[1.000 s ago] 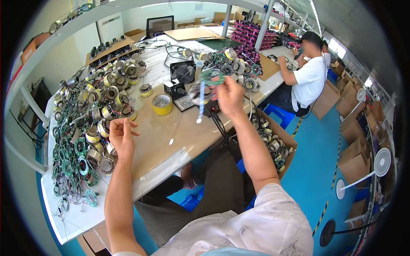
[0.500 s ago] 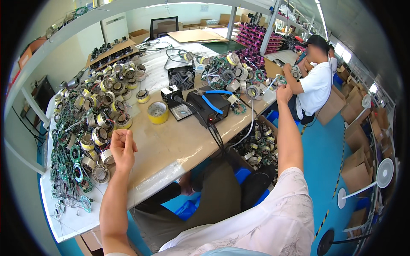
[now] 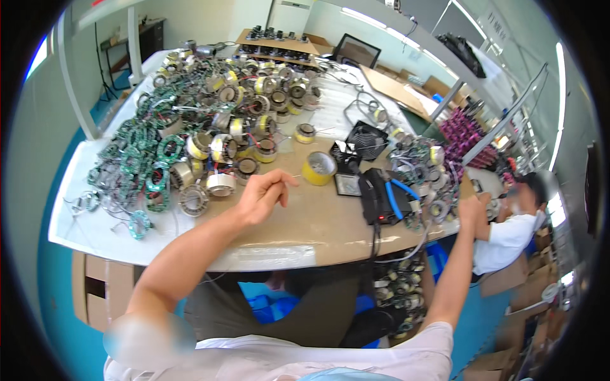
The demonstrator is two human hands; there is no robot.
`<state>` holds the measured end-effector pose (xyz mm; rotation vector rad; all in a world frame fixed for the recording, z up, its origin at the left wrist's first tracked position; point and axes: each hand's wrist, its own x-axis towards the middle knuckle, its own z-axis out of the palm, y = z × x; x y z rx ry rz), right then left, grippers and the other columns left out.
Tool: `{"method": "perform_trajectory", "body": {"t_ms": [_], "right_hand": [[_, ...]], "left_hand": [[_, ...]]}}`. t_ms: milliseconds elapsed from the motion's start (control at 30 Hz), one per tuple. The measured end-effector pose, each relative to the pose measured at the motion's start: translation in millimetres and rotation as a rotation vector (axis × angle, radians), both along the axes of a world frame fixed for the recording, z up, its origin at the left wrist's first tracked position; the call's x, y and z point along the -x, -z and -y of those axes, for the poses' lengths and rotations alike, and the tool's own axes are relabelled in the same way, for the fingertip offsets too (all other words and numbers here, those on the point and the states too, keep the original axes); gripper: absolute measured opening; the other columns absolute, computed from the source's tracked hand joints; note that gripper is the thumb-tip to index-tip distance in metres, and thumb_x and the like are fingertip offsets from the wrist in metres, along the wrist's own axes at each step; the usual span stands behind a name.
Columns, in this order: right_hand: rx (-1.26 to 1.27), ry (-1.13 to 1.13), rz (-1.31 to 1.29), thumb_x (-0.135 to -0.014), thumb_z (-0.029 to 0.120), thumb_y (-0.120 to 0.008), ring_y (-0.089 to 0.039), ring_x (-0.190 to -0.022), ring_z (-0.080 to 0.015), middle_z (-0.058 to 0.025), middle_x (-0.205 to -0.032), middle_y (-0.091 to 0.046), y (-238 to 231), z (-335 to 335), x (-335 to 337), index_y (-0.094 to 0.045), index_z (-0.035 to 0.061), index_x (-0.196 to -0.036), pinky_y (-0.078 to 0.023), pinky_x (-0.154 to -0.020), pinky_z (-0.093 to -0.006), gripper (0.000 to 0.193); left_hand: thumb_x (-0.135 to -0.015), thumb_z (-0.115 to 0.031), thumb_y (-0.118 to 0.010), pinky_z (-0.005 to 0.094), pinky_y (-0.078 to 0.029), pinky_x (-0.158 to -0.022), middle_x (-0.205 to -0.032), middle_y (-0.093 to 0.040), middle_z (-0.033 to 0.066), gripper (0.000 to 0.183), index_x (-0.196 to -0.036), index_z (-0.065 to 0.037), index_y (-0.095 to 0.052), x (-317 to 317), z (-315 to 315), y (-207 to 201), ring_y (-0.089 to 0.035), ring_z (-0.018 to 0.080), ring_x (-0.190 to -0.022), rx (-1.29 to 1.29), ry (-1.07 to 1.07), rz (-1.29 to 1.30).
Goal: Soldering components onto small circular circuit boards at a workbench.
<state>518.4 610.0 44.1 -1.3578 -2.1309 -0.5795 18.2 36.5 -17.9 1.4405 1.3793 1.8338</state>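
My left hand [image 3: 262, 198] hovers over the brown work surface with its fingers curled together. A thin strand seems to show by its fingertips, too fine to name. Just beyond it stands a yellow tape roll [image 3: 319, 168], and to its left lies a heap of wound motor stators [image 3: 222, 147] with yellow tape. My right hand [image 3: 471, 208] is stretched out to the far right with closed fingers. What it grips is hidden and blurred. The nearest things to it are a second pile of stators and wires [image 3: 438, 208] and a co-worker's arm.
A black soldering station [image 3: 378, 197] with blue-handled pliers [image 3: 395, 198] on it sits mid-table, beside a small fan [image 3: 367, 140]. Green ring boards [image 3: 168, 149] are piled at left. A co-worker in a white shirt [image 3: 508, 241] sits at right. A box of stators [image 3: 400, 286] stands below the table edge.
The view has turned to the right-tilted side, so the table appears more level. My left hand has come nearer the tape roll. My right arm remains stretched out to the right.
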Motion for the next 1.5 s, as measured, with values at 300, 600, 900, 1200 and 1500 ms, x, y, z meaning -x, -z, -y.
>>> {"method": "perform_trajectory", "body": {"t_ms": [300, 600, 900, 1200, 1500], "right_hand": [[0.534, -0.801, -0.138, -0.089, 0.022, -0.066, -0.072, -0.079, -0.0352, -0.0200, -0.081, -0.071, -88.5, 349.9, 385.6, -0.076, 0.0022, -0.093, -0.057, -0.074, -0.0405, 0.023], [0.405, -0.536, 0.390, -0.084, 0.019, -0.065, -0.071, -0.099, -0.0375, -0.0236, -0.103, -0.073, 37.2, 321.9, 547.9, -0.076, -0.0005, -0.095, -0.057, -0.088, -0.0460, 0.025], [0.474, -0.665, 0.185, -0.083, 0.021, -0.070, -0.072, -0.083, -0.0383, -0.0229, -0.084, -0.073, -3.1, 382.5, 521.1, -0.072, -0.0040, -0.096, -0.057, -0.077, -0.0451, 0.028], [0.418, -0.925, -0.284, -0.082, 0.018, -0.070, -0.070, -0.071, -0.0361, -0.0190, -0.073, -0.070, 23.2, 428.4, 424.4, -0.071, -0.0004, -0.103, -0.056, -0.069, -0.0431, 0.028], [0.337, -1.160, -0.749, -0.086, 0.017, -0.077, -0.067, -0.054, -0.0214, -0.0121, -0.067, -0.068, 34.9, 401.3, 433.1, -0.067, -0.0015, -0.100, -0.051, -0.054, -0.0311, 0.025]], "left_hand": [[-0.084, -0.002, -0.043, 0.0323, -0.048, -0.059, -0.066, -0.062, 0.0072, 0.025, -0.088, 0.001, -0.067, 4.9, 12.4, -2.1, -0.060, 0.0157, -0.063, 0.013, -0.087, -0.107], [-0.085, 0.001, -0.039, 0.0290, -0.049, -0.060, -0.070, -0.062, 0.0057, 0.025, -0.087, 0.002, -0.064, 4.0, 16.8, 4.1, -0.059, 0.0123, -0.065, -0.043, -0.131, -0.018], [-0.089, -0.001, -0.038, 0.0274, -0.043, -0.053, -0.070, -0.063, 0.0053, 0.027, -0.090, 0.000, -0.064, 11.0, 19.3, -0.3, -0.053, 0.0085, -0.057, -0.104, -0.124, 0.111], [-0.085, 0.007, -0.042, 0.0291, -0.050, -0.064, -0.076, -0.063, 0.0102, 0.027, -0.094, 0.004, -0.068, 5.2, 37.4, -30.2, -0.063, 0.0158, -0.068, -0.364, -0.278, -0.195], [-0.087, -0.001, -0.064, 0.0248, -0.050, -0.058, -0.096, -0.075, 0.0087, 0.025, -0.111, -0.001, -0.071, 35.7, 16.1, -56.3, -0.059, 0.0102, -0.058, -0.034, -0.874, -0.631]]}}
